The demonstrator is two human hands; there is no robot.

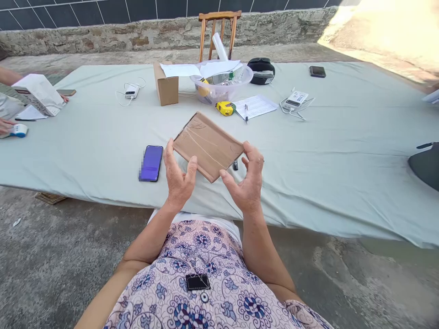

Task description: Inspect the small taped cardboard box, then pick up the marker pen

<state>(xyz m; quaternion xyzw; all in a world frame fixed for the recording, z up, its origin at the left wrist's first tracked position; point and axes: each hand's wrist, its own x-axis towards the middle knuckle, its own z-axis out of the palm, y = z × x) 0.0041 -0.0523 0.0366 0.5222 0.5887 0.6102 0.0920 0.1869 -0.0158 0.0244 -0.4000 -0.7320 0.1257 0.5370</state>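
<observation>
A flat brown cardboard piece (208,145) with thin scratch lines on it is held tilted above the near edge of the table (325,151), which is covered in a pale green cloth. My left hand (178,176) grips its near left edge, thumb on top. My right hand (247,178) holds its near right corner between thumb and fingers. A small dark object (235,165) lies on the cloth just under the cardboard. A purple-screened phone (151,162) lies left of my left hand.
Further back stand a cardboard box (166,87), a clear bowl (222,84) with papers, a yellow tape measure (225,108), a sheet with a pen (255,106), power banks with cables, a black phone (317,71) and a wooden chair (219,32). Another person's hands (7,125) work at the far left.
</observation>
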